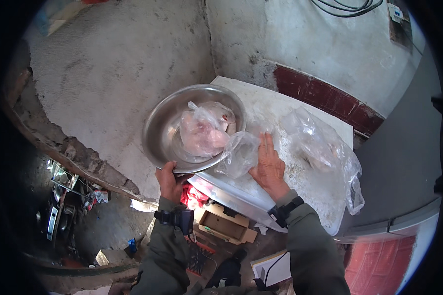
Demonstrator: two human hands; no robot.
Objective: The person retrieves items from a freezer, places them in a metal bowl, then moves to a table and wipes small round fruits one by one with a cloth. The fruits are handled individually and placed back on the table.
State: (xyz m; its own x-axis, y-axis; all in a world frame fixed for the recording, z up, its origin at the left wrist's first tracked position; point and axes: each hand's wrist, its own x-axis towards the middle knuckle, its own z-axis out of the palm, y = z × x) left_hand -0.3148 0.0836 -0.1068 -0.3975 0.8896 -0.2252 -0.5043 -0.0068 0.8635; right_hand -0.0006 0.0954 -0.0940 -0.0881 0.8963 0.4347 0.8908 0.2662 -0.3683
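My left hand (pixel 170 183) grips the near rim of a round stainless steel basin (pixel 160 147), with the thumb over the edge. The basin is tilted at the left end of a white chest-like top. Inside it lies a knotted clear plastic bag (pixel 203 134) of pale pink raw meat, possibly poultry. My right hand (pixel 269 166) is just right of the basin, two fingers stretched out over the white top. It touches a crumpled clear plastic bag (pixel 240 155) that overlaps the basin's rim. Whether its hidden fingers pinch that bag cannot be seen.
Another clear plastic bag (pixel 317 143) with pale contents lies on the stained white top (pixel 299 191). A grey appliance-like panel (pixel 398 147) stands at the right. Below are a cardboard box (pixel 221 225) and red plastic (pixel 192 197). A broken-edged wall (pixel 96 99) stands left.
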